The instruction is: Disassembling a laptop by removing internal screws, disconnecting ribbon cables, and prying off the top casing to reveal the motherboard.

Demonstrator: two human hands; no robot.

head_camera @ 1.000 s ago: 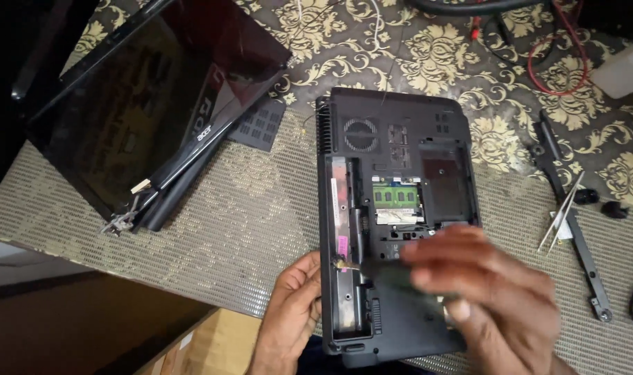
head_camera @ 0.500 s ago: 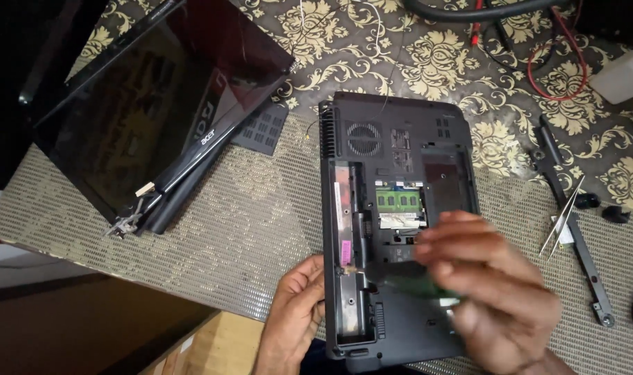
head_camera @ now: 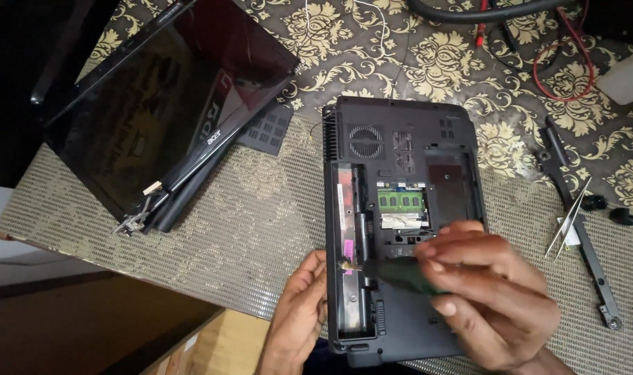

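Note:
A black laptop base (head_camera: 400, 139) lies upside down on the patterned table, its memory bay open with a green memory module (head_camera: 402, 203) showing and its battery bay bare along the left side. My right hand (head_camera: 486, 298) grips a screwdriver with a dark green handle (head_camera: 400, 274); its tip sits in the battery bay near a pink sticker. My left hand (head_camera: 299, 316) rests against the base's lower left edge, fingers curled on it.
A detached black laptop screen panel (head_camera: 163, 104) lies at the left with a small vented cover (head_camera: 264, 128) beside it. Black plastic strips (head_camera: 580, 229) and metal tweezers (head_camera: 568, 217) lie at the right. Red and black cables (head_camera: 559, 48) run along the top. A wooden surface (head_camera: 205, 347) sits below the table edge.
My right hand has shifted slightly right and down, and the screwdriver now shows more clearly with its tip in the battery bay. The view has drifted a little; the left hand stays put.

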